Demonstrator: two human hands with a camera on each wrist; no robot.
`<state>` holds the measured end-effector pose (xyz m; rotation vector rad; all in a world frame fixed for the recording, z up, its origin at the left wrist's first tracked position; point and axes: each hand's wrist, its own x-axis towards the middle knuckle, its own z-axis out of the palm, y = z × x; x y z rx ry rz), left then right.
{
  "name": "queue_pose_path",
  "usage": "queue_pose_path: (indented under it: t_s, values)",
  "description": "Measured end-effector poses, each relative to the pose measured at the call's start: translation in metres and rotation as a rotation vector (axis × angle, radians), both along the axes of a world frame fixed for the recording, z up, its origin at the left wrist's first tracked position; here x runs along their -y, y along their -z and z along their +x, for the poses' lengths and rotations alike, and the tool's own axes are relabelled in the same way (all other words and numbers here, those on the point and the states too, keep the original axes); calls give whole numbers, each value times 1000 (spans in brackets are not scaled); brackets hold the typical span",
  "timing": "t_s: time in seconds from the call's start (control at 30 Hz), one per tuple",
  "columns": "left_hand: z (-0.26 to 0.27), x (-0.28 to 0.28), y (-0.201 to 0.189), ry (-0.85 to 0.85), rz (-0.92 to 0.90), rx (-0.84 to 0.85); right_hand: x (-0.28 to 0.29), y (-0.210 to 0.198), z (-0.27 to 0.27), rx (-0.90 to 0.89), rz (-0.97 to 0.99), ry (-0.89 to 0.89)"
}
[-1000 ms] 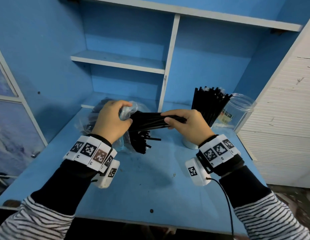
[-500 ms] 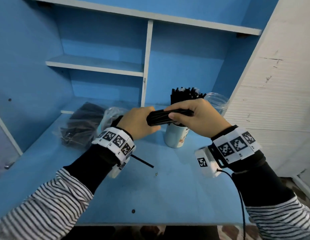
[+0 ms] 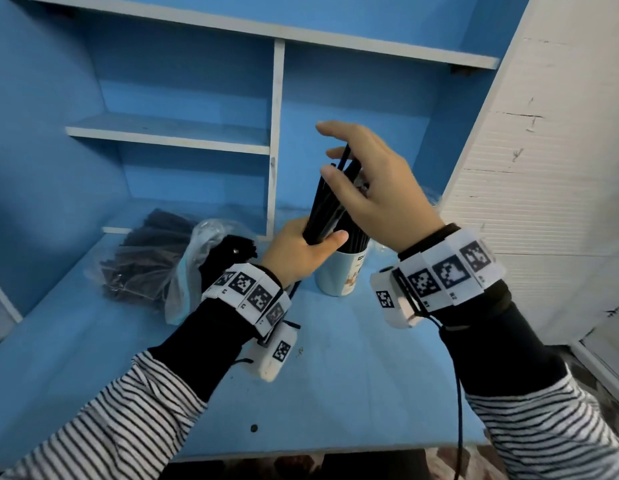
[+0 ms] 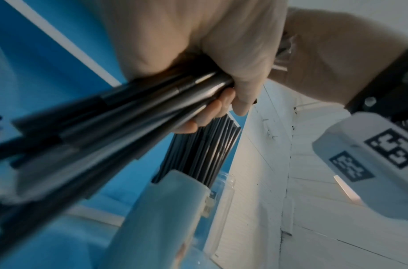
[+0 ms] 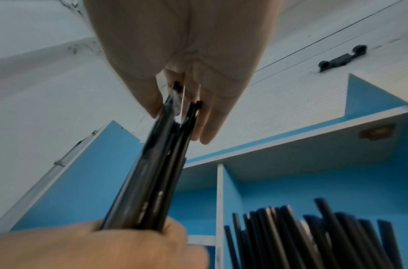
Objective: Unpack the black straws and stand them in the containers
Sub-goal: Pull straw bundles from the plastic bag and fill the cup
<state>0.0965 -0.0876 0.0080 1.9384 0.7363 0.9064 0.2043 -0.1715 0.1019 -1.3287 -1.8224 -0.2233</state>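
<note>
A bundle of black straws [image 3: 327, 202] stands nearly upright just above a pale blue cup [image 3: 342, 275] that holds more black straws [image 3: 356, 237]. My left hand [image 3: 297, 251] grips the bundle's lower end, close to the cup's rim. My right hand [image 3: 370, 192] pinches the upper ends between thumb and fingers, with the index finger stretched out. In the right wrist view the bundle [image 5: 156, 172] runs from my left hand [image 5: 106, 245] up between the thumb and fingers. In the left wrist view the bundle [image 4: 129, 116] lies across my palm beside the cup [image 4: 175, 209].
Clear plastic bags of black straws [image 3: 145, 258] lie at the back left of the blue desk [image 3: 335, 393]. A clear jar [image 4: 223, 191] stands behind the cup, mostly hidden. Blue shelves [image 3: 169, 129] rise behind and a white panel wall [image 3: 543, 168] stands at the right.
The bundle has come out of the bag, moved right and turned from level to nearly upright over the cup. My right hand has shifted to its top, my left to its bottom.
</note>
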Motion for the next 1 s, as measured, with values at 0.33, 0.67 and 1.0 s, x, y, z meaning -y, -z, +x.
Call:
queue_pose_path:
  t_s: [0.33,0.67,1.0]
  values:
    - [-3,-3,32,77,-167,-128,-13,42,3,153,-180,-24]
    - [-4,-6,39,69,-209,-232,-19,56,1,63,-81,-85]
    - [-2,-6,40,77,-293,-312,-19,57,1,49,-57,-39]
